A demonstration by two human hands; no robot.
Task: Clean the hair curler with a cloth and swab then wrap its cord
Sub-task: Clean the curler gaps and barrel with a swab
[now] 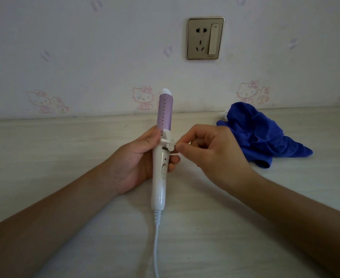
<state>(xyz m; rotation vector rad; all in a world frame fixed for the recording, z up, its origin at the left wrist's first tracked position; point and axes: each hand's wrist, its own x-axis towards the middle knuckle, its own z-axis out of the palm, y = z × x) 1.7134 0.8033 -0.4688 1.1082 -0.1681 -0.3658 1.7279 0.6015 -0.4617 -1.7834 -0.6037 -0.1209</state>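
Observation:
The hair curler (159, 183) has a white handle and a purple barrel and stands upright above the table. My left hand (137, 159) grips its handle from the left. My right hand (207, 151) pinches a white cotton swab (167, 141) and holds its tip against the joint where the clamp lever meets the barrel. The curler's white cord (156, 243) hangs from the handle's base and runs off the bottom of the view. A crumpled blue cloth (259, 135) lies on the table to the right, apart from both hands.
A pale wood-grain table (65, 157) meets a wall with cartoon-cat wallpaper. A wall socket with a switch (205, 38) sits above the curler. Something small and white (224, 114) peeks out behind the cloth.

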